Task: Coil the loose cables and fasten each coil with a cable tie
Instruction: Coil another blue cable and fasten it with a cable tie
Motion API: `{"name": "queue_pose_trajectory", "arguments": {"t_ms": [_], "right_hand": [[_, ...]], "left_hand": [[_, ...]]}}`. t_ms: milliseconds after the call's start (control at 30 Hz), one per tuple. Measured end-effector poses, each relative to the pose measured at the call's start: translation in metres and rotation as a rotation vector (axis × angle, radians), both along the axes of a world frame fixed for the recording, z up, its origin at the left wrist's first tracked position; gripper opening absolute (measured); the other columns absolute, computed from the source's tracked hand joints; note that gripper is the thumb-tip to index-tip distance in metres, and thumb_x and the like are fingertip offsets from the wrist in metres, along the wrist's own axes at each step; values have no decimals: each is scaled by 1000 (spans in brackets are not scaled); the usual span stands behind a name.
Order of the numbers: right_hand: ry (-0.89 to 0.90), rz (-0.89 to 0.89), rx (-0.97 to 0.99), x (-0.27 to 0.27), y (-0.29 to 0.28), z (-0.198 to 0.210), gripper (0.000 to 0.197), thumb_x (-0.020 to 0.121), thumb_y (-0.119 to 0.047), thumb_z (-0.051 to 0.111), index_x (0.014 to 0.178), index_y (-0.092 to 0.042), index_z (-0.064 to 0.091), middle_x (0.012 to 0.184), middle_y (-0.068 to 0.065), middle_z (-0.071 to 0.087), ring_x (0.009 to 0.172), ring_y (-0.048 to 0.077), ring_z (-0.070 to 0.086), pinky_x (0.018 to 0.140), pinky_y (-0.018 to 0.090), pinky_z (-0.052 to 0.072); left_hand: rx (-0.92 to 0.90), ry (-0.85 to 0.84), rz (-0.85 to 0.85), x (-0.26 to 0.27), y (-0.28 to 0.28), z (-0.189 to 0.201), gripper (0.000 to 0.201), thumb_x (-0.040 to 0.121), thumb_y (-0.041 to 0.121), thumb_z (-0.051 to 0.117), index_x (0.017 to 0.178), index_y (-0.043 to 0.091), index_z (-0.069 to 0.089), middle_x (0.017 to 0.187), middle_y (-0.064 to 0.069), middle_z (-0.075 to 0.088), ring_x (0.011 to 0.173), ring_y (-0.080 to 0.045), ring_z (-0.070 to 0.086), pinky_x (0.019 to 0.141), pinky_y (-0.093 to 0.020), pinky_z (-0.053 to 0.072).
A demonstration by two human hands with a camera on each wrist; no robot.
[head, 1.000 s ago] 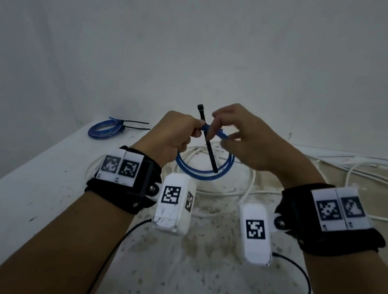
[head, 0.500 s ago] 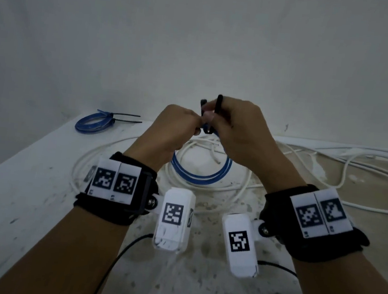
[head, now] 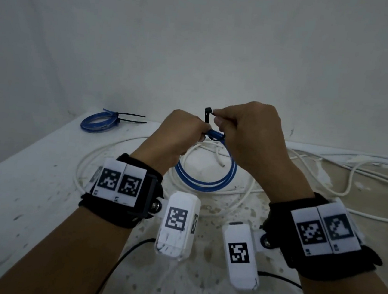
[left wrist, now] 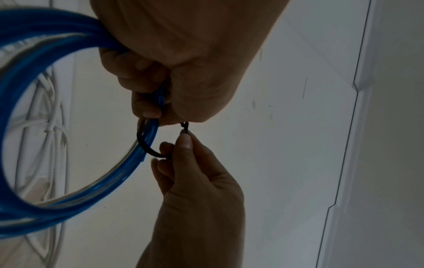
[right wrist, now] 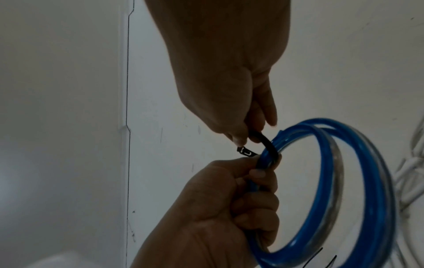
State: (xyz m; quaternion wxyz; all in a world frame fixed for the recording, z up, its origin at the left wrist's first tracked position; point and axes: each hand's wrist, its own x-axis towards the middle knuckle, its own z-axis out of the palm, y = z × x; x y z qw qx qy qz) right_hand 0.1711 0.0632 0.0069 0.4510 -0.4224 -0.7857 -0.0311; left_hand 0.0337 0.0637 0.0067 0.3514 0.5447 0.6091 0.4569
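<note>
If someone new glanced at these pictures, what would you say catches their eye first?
The bright blue cable coil, held up mid-frame above the table by the left hand, stands out most. The right hand pinches a black cable tie looped round the coil's top. At the table's far left corner lies a second blue coil, already tied, with loose white cables sprawled behind.

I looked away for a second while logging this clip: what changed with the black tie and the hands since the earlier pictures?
The black plastic cable tie, straight across the blue cable coil a second ago, is now bent into a loop around it; the right hand pinches its tail up at the head. The left hand still grips the coil. The tied blue coil and white cables stayed put.
</note>
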Motion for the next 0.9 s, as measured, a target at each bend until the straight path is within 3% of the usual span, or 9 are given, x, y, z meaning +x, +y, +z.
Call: {"name": "queue_pose_trajectory", "arguments": {"t_ms": [67, 133, 300, 367, 533, 633, 733, 800, 900], "right_hand": [[-39, -17, -8, 1, 1, 0, 15, 89, -16, 66, 93, -9, 80, 83, 14, 75, 75, 31, 69, 71, 42, 55], [-56, -34, -12, 2, 1, 1, 15, 89, -17, 66, 89, -10, 80, 79, 13, 75, 72, 30, 68, 69, 41, 56], [-59, -86, -31, 4, -1, 4, 16, 89, -19, 66, 92, -13, 80, 82, 8, 75, 73, 25, 68, 72, 37, 55], [-63, -112, -43, 6, -2, 5, 16, 90, -20, 65, 94, -14, 79, 86, 5, 76, 77, 22, 68, 74, 33, 55], [-77, -152, -151, 9, -4, 8, 16, 89, -19, 65, 95, -14, 79, 91, 3, 75, 83, 19, 68, 78, 32, 54], [-52, -133, -165, 9, -6, 11, 13, 87, -19, 67, 92, -14, 78, 88, 2, 74, 81, 18, 66, 78, 32, 54], [-44, -120, -158, 7, -6, 10, 11, 86, -18, 68, 91, -14, 77, 87, 2, 73, 79, 17, 65, 78, 32, 54], [-32, -115, -145, 6, -5, 9, 10, 85, -18, 69, 90, -14, 77, 85, 2, 73, 78, 17, 65, 78, 32, 54], [-9, -106, -136, 6, -3, 8, 9, 84, -18, 70, 89, -14, 77, 83, 2, 73, 77, 17, 66, 77, 33, 55]], "left_hand": [[6, 52, -15, 0, 0, -2, 15, 91, 13, 58, 78, 7, 61, 59, 3, 50, 37, -1, 43, 33, -9, 32], [10, 89, -27, 2, 0, -3, 17, 91, 14, 59, 74, 11, 58, 60, 4, 50, 45, -3, 44, 35, -8, 34], [35, 94, -55, 9, -4, -3, 22, 92, 5, 57, 72, -1, 65, 61, -6, 50, 30, -3, 36, 36, -13, 24], [31, 113, -58, 11, -6, -4, 26, 92, 4, 57, 67, 2, 63, 61, -6, 49, 29, -3, 36, 38, -15, 24], [39, 135, -30, 13, -7, -5, 20, 88, 8, 61, 85, -9, 71, 65, -10, 52, 30, -4, 33, 34, -13, 24], [23, 129, -28, 13, -7, -5, 22, 89, 7, 60, 90, -14, 68, 68, -13, 51, 34, -6, 34, 38, -15, 25], [2, 164, -52, 12, -7, -3, 19, 92, 6, 57, 91, -8, 69, 64, -5, 49, 45, -9, 37, 47, -21, 27], [6, 175, -63, 12, -8, -2, 18, 93, 3, 56, 84, -1, 70, 63, -4, 47, 40, -9, 37, 47, -21, 24], [6, 135, -43, 11, -5, -3, 17, 91, 4, 58, 82, -6, 69, 62, -6, 46, 34, -7, 34, 42, -19, 24]]}}
